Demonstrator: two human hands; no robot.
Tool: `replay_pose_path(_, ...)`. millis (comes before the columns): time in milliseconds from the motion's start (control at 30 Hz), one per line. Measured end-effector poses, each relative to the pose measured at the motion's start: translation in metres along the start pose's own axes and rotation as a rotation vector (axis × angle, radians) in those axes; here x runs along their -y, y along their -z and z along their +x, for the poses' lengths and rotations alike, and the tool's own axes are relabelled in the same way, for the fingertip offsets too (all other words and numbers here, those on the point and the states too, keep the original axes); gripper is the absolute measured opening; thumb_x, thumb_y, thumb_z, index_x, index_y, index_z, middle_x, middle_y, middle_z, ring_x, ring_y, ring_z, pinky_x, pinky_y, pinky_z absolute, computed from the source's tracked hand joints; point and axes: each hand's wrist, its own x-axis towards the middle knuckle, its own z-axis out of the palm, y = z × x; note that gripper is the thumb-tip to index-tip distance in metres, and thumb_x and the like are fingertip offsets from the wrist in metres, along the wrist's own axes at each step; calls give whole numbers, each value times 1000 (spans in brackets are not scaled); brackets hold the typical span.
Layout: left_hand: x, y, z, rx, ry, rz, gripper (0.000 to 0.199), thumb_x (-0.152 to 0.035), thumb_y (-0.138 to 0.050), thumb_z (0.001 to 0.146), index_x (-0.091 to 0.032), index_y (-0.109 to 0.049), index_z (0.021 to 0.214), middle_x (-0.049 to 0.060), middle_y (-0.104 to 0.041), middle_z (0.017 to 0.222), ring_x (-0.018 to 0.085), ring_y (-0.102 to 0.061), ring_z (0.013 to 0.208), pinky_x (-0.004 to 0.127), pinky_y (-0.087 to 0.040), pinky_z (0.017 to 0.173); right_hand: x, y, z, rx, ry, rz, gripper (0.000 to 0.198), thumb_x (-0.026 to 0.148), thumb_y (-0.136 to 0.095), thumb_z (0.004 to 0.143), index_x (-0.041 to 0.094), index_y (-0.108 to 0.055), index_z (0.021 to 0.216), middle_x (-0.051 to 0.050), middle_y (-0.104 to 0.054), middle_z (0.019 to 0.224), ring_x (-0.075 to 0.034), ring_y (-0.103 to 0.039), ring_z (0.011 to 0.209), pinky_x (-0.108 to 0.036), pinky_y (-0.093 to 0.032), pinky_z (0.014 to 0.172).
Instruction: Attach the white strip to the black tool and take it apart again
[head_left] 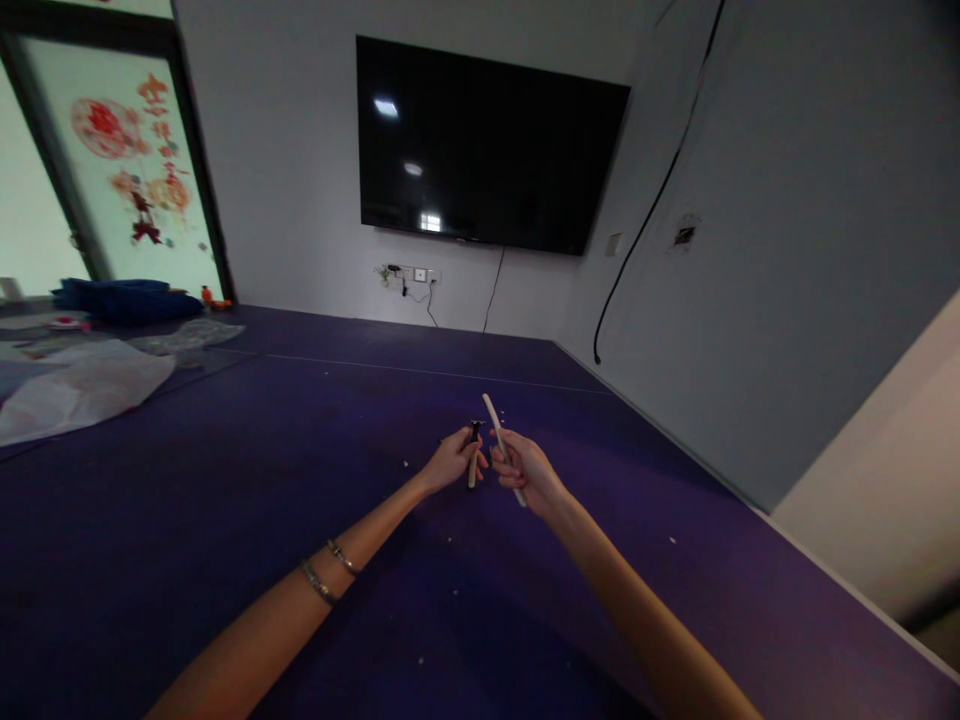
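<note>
My left hand [451, 461] is closed around the handle of a small T-shaped tool [475, 428], which looks like a razor or peeler. Its crosswise head is dark and points up; the handle is dark with a pale stripe. Close beside it on the right, my right hand [527, 470] grips a slim, slightly curved white stick [491, 410]. The stick's upper end leans left above my fingers, and its lower end sticks out below the palm. I cannot make out what the stick is made of. The tool and the stick are apart.
Small white bits [421, 660] lie scattered over the purple floor [360, 620]. Clear plastic sheeting [90, 385] and a dark blue cloth bundle [124, 300] are at the left. A black cable [651, 215] hangs down the right wall. A television [487, 150] is mounted ahead, above wall sockets [420, 275].
</note>
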Motion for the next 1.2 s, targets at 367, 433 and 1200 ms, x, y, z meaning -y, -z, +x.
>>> replay_pose_path(367,-2,0,-1,-63,-31,91,9,-24,-46,81,-16,-44,79,-3,-54,57,8,-52,47,20,-38,47,-18,-14,-13,-17,-89,97,12,28,-50,80,16,-48,78,10,-31,43,-1,-13,33,-13,-5,31)
replay_pose_path(433,-2,0,-2,-68,-41,105,10,-25,-46,81,-16,-44,80,-2,-55,59,9,-52,49,21,-39,49,-20,-15,-12,-43,-61,83,13,29,-51,80,16,-47,76,10,-31,43,-1,-13,32,-13,-5,31)
replay_pose_path(1200,1,1,0,-149,-88,202,4,-18,-49,71,-15,-47,70,-4,-45,62,8,-40,57,20,-33,53,-36,-28,-18,-76,8,105,26,36,-62,70,19,-43,75,12,-33,45,0,-15,33,-13,-6,32)
